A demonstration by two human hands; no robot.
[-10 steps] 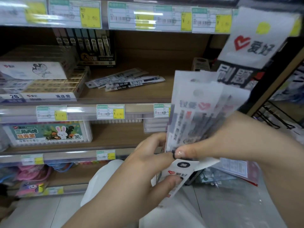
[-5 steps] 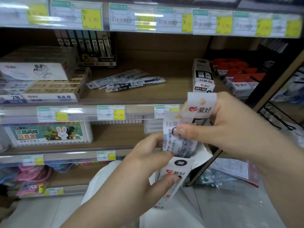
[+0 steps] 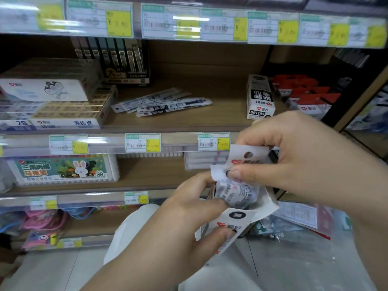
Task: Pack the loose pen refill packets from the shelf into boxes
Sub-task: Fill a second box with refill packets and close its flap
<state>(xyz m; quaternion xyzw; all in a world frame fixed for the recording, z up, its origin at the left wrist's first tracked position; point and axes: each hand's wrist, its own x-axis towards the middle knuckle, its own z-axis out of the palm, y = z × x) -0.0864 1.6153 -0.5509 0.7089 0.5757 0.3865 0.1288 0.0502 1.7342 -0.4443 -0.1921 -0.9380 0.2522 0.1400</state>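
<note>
My left hand (image 3: 184, 213) grips a small white cardboard box (image 3: 237, 225) with a red heart logo and a black round mark on its open flap, thumb on the near side and fingers curled round its front. My right hand (image 3: 294, 156) pinches a bent bundle of clear plastic pen refill packets (image 3: 237, 185) with white header cards, the thumb and forefinger pressed on the cards just above the box's mouth, and the lower ends of the packets sit inside the box. Beyond my hands, on the brown wooden shelf (image 3: 210, 120), a loose fan of more clear refill packets with black labels (image 3: 161, 105) lies flat near the middle. To its right an upright white box marked GR1103 (image 3: 260, 97) stands just beside a row of red-and-white boxes (image 3: 304, 97). On the shelf's left side a flat white box with a drawing (image 3: 42, 90) lies on a tray of yellow erasers (image 3: 69, 114). On the shelf below sits a clear case with a rabbit picture marked 36 (image 3: 63, 170). Yellow price tags (image 3: 153, 144) line the shelf edges.
</note>
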